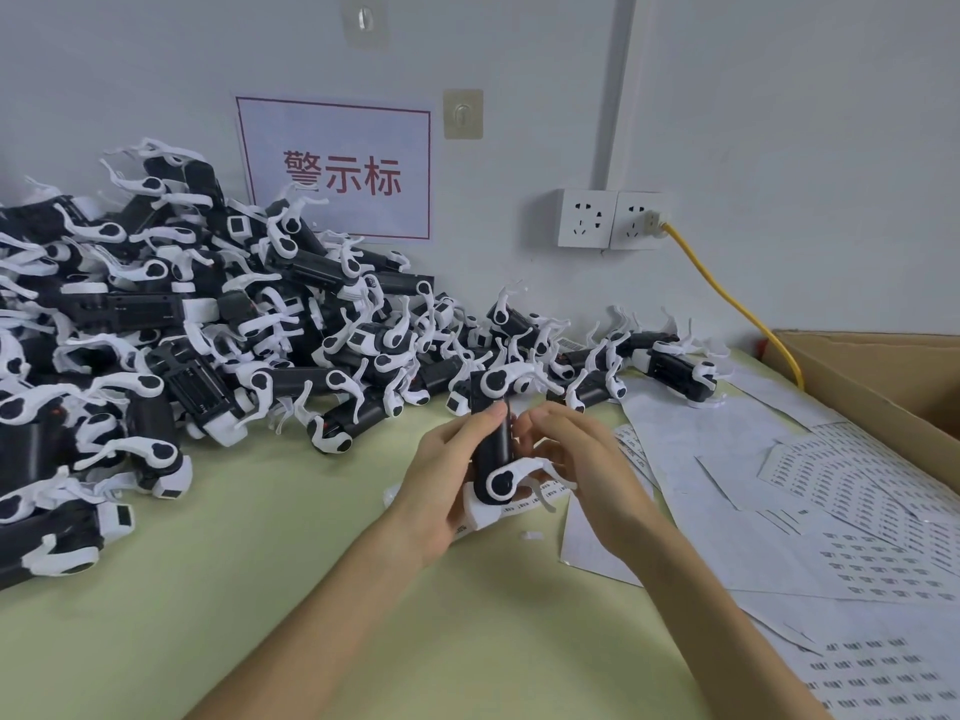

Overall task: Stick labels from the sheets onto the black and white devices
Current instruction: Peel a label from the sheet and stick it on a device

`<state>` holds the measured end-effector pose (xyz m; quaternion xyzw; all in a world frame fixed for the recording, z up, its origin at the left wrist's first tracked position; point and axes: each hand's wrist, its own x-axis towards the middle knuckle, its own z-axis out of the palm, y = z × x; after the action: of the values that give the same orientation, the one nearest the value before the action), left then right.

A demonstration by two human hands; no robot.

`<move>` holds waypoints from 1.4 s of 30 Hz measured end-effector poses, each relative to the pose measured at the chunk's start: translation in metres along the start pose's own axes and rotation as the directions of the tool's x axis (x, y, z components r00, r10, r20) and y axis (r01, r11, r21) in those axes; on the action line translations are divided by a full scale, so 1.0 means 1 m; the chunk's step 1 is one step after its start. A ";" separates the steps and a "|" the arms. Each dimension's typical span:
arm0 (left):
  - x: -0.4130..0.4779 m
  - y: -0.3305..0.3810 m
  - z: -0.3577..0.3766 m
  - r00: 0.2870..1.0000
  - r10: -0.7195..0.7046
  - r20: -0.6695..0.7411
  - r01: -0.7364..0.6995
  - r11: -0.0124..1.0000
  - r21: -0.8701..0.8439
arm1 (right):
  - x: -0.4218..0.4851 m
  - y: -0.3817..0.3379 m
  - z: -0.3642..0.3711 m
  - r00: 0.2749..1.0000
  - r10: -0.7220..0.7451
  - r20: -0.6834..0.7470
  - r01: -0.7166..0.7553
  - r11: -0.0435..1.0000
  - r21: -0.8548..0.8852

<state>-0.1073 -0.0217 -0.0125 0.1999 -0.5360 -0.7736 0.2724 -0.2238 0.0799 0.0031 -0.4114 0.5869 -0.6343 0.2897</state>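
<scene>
Clasped upright in left hand (441, 480), device (493, 449) steadied for labelling; right hand (576, 459) at its side, grip unclear. Sheets (779, 511) at bench (363, 615) R edge, w/in reach.

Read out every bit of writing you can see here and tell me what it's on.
"警示标", in red, on the wall sign.
Label sheets: rows of print, too small to read.
Held device: nothing legible.
</scene>
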 end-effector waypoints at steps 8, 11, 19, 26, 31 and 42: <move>-0.002 0.005 0.000 0.992 -0.122 0.015 0.123 0.991 -0.061 | 0.000 0.001 0.000 0.999 -0.010 0.048 0.013 0.997 -0.072; -0.004 0.005 -0.001 0.992 -0.113 0.059 0.115 0.993 -0.021 | 0.000 0.000 0.001 0.999 0.002 0.040 0.000 0.998 -0.057; -0.007 0.007 0.006 0.988 -0.148 0.042 0.145 0.986 0.077 | 0.006 0.003 -0.007 0.977 0.051 -0.205 -0.043 0.998 0.046; -0.011 0.004 0.012 0.973 -0.229 0.004 0.225 0.959 0.172 | 0.011 0.004 -0.017 0.906 0.099 -0.412 -0.014 0.979 0.204; -0.014 0.007 0.011 0.965 -0.262 0.025 0.256 0.955 0.148 | 0.010 0.004 -0.015 0.942 0.032 -0.334 -0.008 0.997 0.073; -0.014 0.025 -0.002 0.915 -0.244 0.322 0.274 0.960 -0.052 | 0.008 0.004 -0.017 0.991 0.073 -0.110 -0.082 0.993 -0.083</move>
<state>-0.0895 -0.0213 0.0108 0.1309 -0.5031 -0.8496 0.0885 -0.2429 0.0807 0.0015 -0.3663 0.6443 -0.6172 0.2641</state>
